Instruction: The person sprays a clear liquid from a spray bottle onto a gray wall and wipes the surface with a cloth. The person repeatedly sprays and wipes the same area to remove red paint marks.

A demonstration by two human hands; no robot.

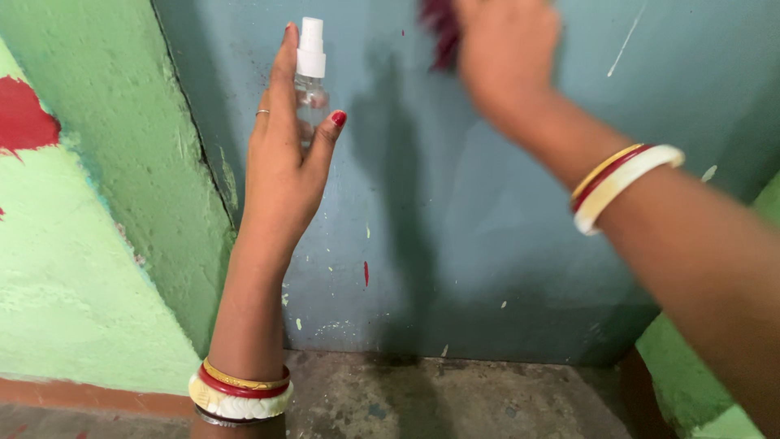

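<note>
My left hand is raised in front of a grey-blue panel and holds a small clear spray bottle with a white nozzle, upright, between thumb and fingers. Bangles in white, red and gold sit on that wrist. My right hand is higher up at the top of the view, blurred, pressed to the panel with a dark red cloth bunched under its fingers. Most of the cloth is hidden by the hand and the frame's top edge.
A rough green wall with a red paint patch stands at the left, meeting the panel at a dark crack. A green wall also shows at the lower right. The bare grey concrete floor lies below.
</note>
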